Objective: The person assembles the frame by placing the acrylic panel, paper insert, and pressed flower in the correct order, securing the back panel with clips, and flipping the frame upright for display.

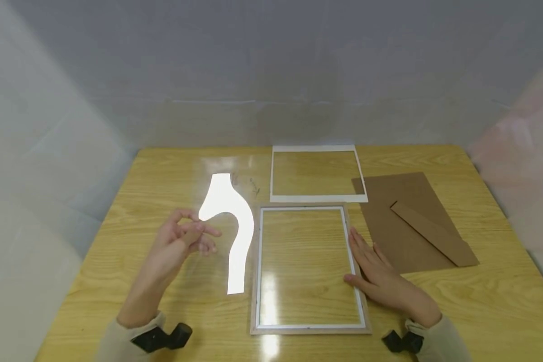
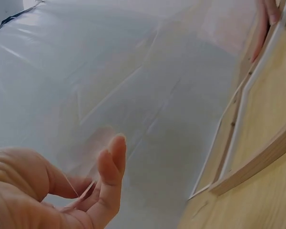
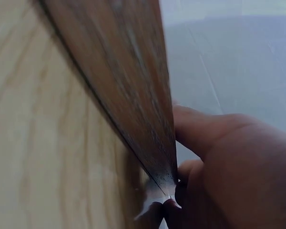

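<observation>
In the head view my left hand (image 1: 183, 239) pinches a clear sheet with a bright white glare (image 1: 242, 226) across it, left of the wooden picture frame. The left wrist view shows the thin edge of this sheet between the thumb and fingers of the left hand (image 2: 86, 191). The picture frame (image 1: 310, 331) lies flat, its white inner lip facing up. Along its right side rests my right hand (image 1: 384, 281), fingers nearly straight on the outer edge, thumb over the lip. From the right wrist, the frame's brown side (image 3: 128, 76) fills the middle beside the thumb.
A white rectangular mat (image 1: 319, 198) lies behind the frame, its corner over the brown backing board (image 1: 389, 196). An easel leg (image 1: 434, 236) slants across that board. Pale plastic sheeting (image 1: 298, 75) stands around the wooden table (image 1: 108, 281).
</observation>
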The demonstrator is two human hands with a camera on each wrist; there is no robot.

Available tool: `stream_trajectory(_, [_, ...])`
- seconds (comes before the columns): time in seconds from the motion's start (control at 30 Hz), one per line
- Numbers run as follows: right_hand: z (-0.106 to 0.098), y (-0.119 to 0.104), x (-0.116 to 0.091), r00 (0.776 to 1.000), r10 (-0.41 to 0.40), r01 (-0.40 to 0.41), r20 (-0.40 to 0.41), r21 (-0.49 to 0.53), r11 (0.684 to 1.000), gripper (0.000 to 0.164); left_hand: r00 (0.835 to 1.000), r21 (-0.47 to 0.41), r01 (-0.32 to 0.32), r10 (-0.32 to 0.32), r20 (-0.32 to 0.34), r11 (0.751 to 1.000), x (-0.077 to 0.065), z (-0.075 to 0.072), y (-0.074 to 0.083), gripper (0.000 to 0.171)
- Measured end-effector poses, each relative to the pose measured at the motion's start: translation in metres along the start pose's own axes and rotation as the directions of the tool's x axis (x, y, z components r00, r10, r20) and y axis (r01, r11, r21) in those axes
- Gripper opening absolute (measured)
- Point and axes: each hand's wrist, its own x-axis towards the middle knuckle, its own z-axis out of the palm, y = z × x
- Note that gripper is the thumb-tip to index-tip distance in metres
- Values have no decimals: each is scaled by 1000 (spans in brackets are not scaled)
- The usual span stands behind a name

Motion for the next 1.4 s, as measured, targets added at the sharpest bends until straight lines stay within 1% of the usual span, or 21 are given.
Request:
stream_trajectory(0.1, [0,1,0,1000,-16,16,-9,-6,1000,77,997,21,70,-70,-36,997,5,14,-8,9])
stream_trajectory(0.17, [0,0,0,1000,-19,19,-17,-12,1000,73,991,36,124,-121,-57,992,7,24,-13,11])
stream_trajectory(0.27, [-1,0,0,999,-22,22,-27,-23,1000,68,982,49,184,-180,-63,982,9,37,-23,13])
stream_trajectory(0.33, [-2,0,0,999,-24,24,-39,-22,999,66,977,66,209,-206,-58,976,10,45,-31,14])
stream_trajectory(0.43, [-3,-2,0,998,-33,32,-56,-21,999,64,974,67,224,-221,-38,972,11,56,-41,12])
stream_trajectory(0.5, [-3,-3,0,997,-39,38,-65,-22,999,62,972,43,233,-232,-30,971,11,64,-47,11])
stream_trajectory(0.57, [-3,-3,0,997,-46,44,-68,-23,999,61,967,4,251,-251,-34,968,11,70,-53,12])
stream_trajectory(0.67, [-3,-3,0,996,-56,55,-72,-17,998,60,959,-19,279,-280,-50,960,12,79,-61,15])
stream_trajectory(0.77, [-2,-2,0,995,-64,63,-74,-12,998,60,957,-14,285,-285,-53,958,11,85,-68,17])
stream_trajectory(1.0, [0,0,0,994,-71,68,-79,-40,997,61,957,-43,289,-290,-16,956,10,96,-78,19])
stream_trajectory(1.23, [0,1,0,995,-72,70,-73,-36,997,61,959,-63,282,-283,-3,957,8,100,-79,15])
stream_trajectory(1.4, [0,2,0,995,-71,70,-67,-21,997,61,957,-53,289,-290,-7,956,7,101,-80,14])
